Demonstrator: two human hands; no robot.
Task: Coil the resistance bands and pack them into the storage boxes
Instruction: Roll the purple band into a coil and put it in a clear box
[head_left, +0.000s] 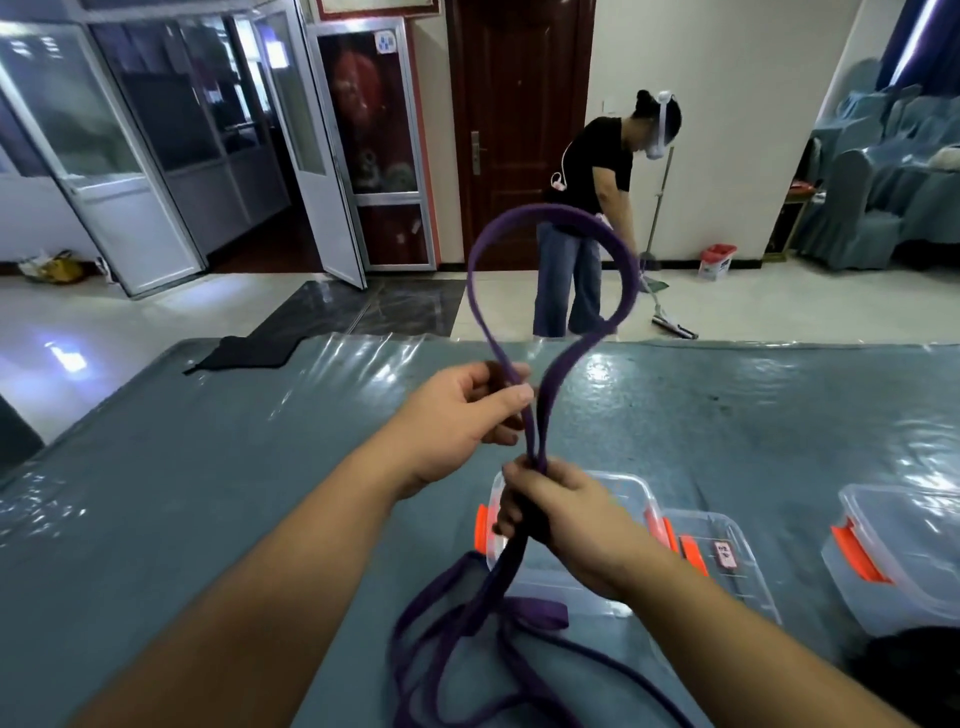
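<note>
Purple rubber, one long resistance band (519, 291), rears up in a big open loop above the grey, plastic-covered tabletop (208, 493). The person's left hand (457, 415) pinches one strand of that loop between thumb and fingers, while the right hand (566, 514), nearer, has its fingers curled tight round the two strands where they meet. Below that grip the rest of the band trails down and lies in loose, crossing loops on the near tabletop. Straight under the right hand sits a clear storage box (623, 493) with orange latches; a clear lid (727, 551) lies just to its right and a second box (904, 561) further right. To my eye the coil is barely begun. The risk is springiness: if either grip slackens, the raised loop could flop open and undo the turn. The slack below already overlaps itself, so pulling it up fast might tangle it or snag it on the box rim.
</note>
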